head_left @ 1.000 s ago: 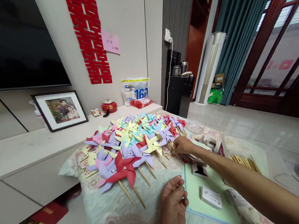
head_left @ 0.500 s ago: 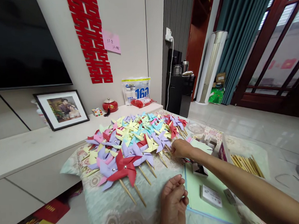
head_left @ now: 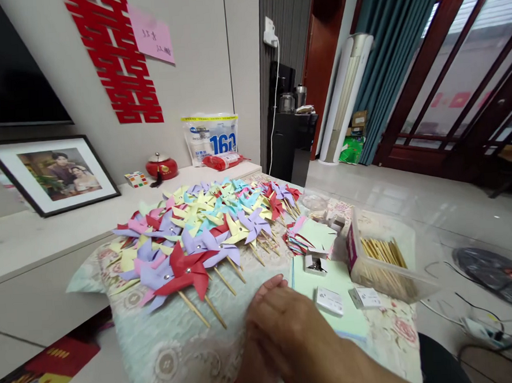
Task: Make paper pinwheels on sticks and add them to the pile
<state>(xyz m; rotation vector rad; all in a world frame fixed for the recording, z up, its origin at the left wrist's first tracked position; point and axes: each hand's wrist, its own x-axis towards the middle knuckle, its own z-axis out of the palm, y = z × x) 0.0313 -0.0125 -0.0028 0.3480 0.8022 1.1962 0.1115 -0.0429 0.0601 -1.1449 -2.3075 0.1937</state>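
Head view: cloth-covered table (head_left: 139, 343); a broad heap of paper pinwheels (head_left: 216, 220) takes up its far and left parts, heads overlapping, the nearest sticks pointing back toward the person. Clear plastic tub (head_left: 412, 290) at right, holding loose sticks (head_left: 383, 252). Pale green sheets (head_left: 339, 274) lie between tub and hands. Right hand (head_left: 290, 325) covers most of left hand (head_left: 268, 285), just short of the near pinwheel sticks. Right fingers appear curled inward, left fingertips partly out beyond them; how far either set is open, and whether anything is held, cannot tell. White box (head_left: 329, 300) rests on the sheets; open small box (head_left: 315, 264) at their far edge. Judged risks: a leftward sweep could catch a projecting stick and bend stacked blades; a rightward forearm swing could shove the white box, or tip the open one and scatter its contents.
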